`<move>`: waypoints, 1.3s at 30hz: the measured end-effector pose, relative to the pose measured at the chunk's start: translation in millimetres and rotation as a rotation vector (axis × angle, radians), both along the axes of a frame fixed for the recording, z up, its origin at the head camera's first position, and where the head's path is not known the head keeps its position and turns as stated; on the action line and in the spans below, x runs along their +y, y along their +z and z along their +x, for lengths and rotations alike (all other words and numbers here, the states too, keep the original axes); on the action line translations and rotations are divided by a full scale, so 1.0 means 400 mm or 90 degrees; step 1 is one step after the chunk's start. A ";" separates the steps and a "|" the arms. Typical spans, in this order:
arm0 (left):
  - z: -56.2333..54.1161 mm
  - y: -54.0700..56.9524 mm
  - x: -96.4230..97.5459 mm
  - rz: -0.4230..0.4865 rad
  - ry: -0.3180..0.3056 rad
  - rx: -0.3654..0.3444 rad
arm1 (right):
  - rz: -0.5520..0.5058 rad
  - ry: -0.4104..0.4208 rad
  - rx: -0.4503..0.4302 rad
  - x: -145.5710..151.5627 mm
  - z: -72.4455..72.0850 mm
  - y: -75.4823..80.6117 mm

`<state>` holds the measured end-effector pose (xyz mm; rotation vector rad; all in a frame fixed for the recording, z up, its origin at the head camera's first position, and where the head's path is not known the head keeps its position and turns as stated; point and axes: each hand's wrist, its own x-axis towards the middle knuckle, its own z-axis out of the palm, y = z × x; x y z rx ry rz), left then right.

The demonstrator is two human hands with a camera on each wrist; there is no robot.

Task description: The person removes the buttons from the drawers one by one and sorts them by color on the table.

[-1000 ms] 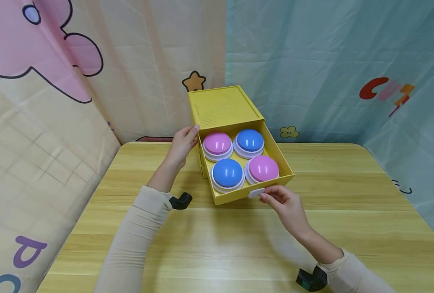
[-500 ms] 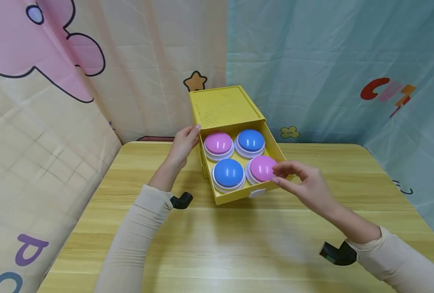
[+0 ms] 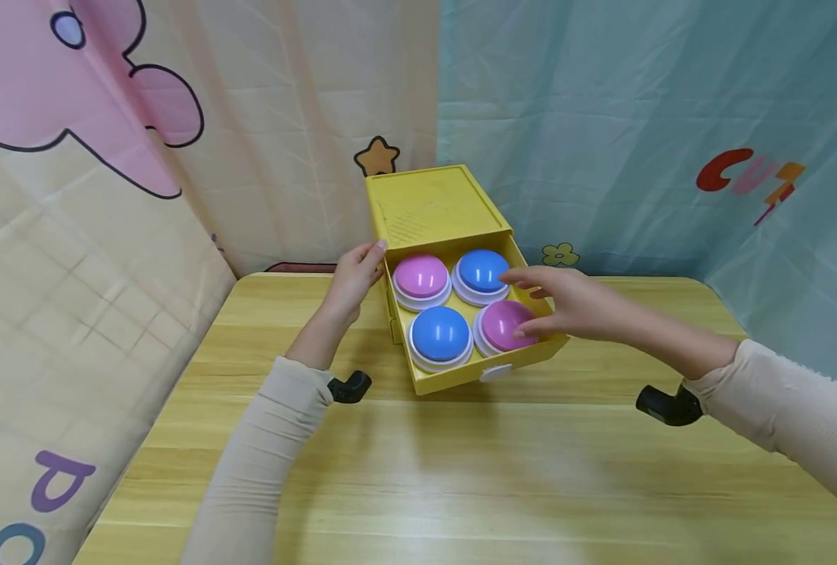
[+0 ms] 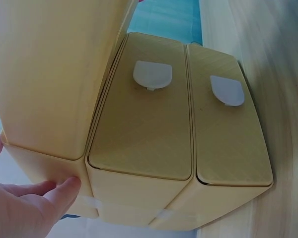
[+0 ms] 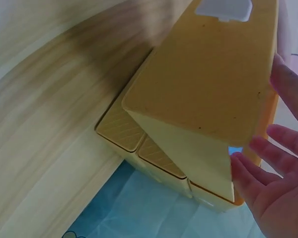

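A yellow drawer cabinet [image 3: 435,208] stands at the table's back with its top drawer [image 3: 453,382] pulled out. Inside lie dome-shaped push buttons on white bases: a near-left blue button [image 3: 439,333], a near-right pink button [image 3: 506,323], a far-left pink button [image 3: 420,276] and a far-right blue button [image 3: 482,269]. My left hand [image 3: 350,281] grips the cabinet's left front edge, its fingers [image 4: 64,191] on the side wall. Over the drawer's right wall, my right hand [image 3: 566,302] spreads thumb and fingers beside the two right-hand buttons. Contact with them is unclear.
Two lower drawers, a middle one [image 4: 141,119] and a bottom one [image 4: 231,134], are closed, each with a white tab handle. The wooden table [image 3: 418,486] extends in front. Printed curtains [image 3: 573,118] hang behind and at both sides.
My right hand has let go of the drawer's white handle, risen, and moved over the drawer's right side with its fingers spreading. The left hand has stayed on the cabinet.
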<state>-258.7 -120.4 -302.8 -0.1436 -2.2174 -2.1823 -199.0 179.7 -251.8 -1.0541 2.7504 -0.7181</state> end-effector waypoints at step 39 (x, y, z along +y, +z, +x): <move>0.009 0.000 0.000 0.011 0.000 0.008 | -0.100 0.010 0.060 0.008 -0.012 0.048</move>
